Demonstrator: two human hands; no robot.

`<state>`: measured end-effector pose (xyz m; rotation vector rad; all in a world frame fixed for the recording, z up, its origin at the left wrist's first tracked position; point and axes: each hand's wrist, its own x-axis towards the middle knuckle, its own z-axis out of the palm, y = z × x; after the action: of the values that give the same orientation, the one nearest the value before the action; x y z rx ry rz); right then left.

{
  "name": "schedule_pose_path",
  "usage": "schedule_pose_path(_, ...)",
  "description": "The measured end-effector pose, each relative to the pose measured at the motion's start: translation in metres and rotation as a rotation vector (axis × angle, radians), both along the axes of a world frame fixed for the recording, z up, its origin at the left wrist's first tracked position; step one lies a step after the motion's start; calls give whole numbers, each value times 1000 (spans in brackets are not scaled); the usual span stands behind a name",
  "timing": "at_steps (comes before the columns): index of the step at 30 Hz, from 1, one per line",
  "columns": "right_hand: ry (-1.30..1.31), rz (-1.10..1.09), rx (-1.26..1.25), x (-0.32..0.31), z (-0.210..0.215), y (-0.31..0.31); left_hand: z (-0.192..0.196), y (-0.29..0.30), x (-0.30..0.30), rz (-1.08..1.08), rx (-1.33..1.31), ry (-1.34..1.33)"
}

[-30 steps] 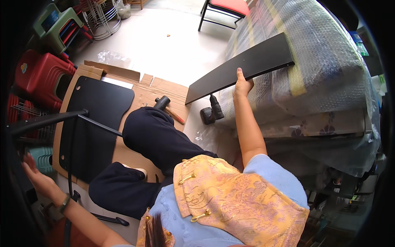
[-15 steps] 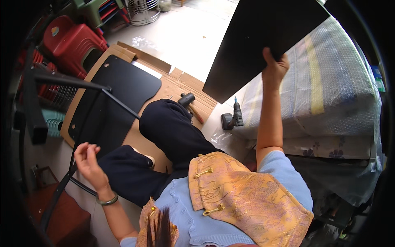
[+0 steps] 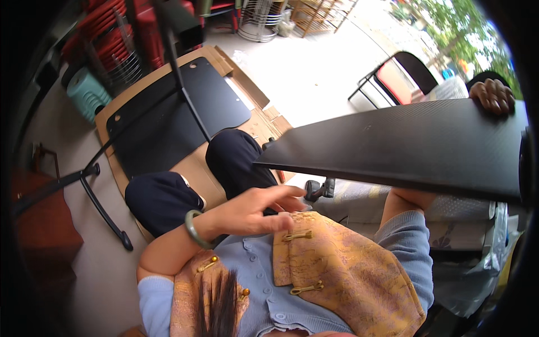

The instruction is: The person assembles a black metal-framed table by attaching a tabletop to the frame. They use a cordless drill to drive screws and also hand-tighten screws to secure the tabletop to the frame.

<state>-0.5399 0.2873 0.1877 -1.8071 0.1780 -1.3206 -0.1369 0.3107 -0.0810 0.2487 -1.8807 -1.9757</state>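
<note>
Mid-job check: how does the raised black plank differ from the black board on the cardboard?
The black plank is held up by the right hand; the black board lies flat on the cardboard. The plank's left corner is sharp; the board's corners are rounded. The board shows round holes near two corners; none are visible on the plank. Both are flat and black.

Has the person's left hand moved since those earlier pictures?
Yes. Judged against the black panel lying on the cardboard, the left hand has swung rightward in the view, from the panel's left to its lower right.
</note>
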Motion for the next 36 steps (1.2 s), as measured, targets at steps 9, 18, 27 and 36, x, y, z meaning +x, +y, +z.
schedule_pose_path(9,-361,636,-43,118,-6,-58,14,43,-9,-52,738,909)
schedule_pose_path(18,-679,324,526,183,-177,-71,-11,89,101,847,703,1035)
schedule_pose_path(27,-432,134,1071,183,-336,-43,-56,98,192,1443,378,736)
schedule_pose_path(36,348,-632,730,207,-340,-84,-51,95,193,1460,399,681)
